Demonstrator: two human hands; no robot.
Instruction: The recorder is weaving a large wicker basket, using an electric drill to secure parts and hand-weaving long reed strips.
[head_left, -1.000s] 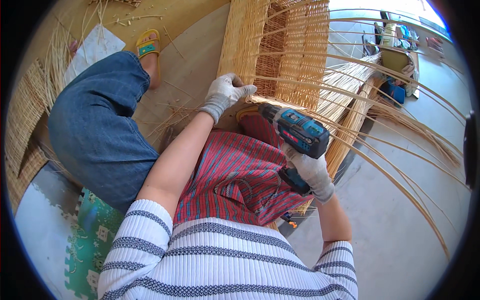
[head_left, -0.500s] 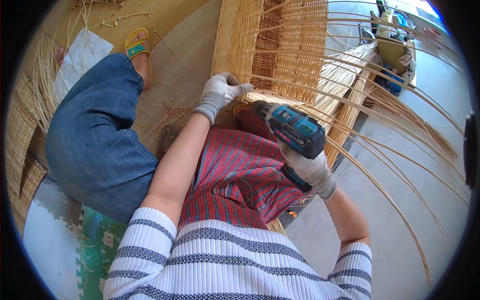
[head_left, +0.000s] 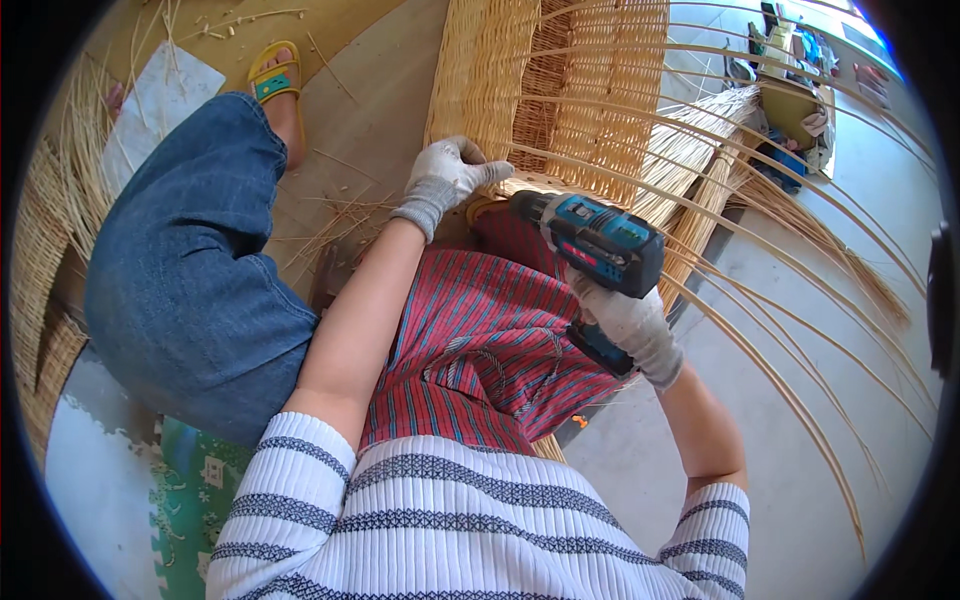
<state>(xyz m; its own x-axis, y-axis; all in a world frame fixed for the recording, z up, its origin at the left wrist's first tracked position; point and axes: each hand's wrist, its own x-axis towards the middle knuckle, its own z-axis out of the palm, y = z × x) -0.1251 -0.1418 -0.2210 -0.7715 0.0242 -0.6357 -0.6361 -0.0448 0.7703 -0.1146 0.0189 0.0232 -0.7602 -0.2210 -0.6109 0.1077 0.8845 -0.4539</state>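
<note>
A long woven wicker basket (head_left: 478, 90) extends away from me at the top centre, long loose canes (head_left: 740, 215) sweeping from it to the right. My left hand (head_left: 450, 178), in a white knit glove, is closed around its near left corner, with the thumb laid along the edge. In my gloved right hand (head_left: 630, 325) is a teal and black cordless drill (head_left: 600, 240), gripped by its handle. The drill's chuck points left toward the basket's near edge, close to my left thumb. Its tip and whatever it meets there are hard to make out.
Bundles of peeled canes (head_left: 700, 120) lie on the floor to the right of the basket. A person's leg in blue jeans (head_left: 190, 270) is folded close on my left. Cane scraps (head_left: 340, 225) litter the floor, and a woven mat (head_left: 40, 270) stands at the far left.
The drill and my right hand have shifted slightly to the right in view. My left hand keeps its hold on the basket's corner, which also appears a little farther right.
</note>
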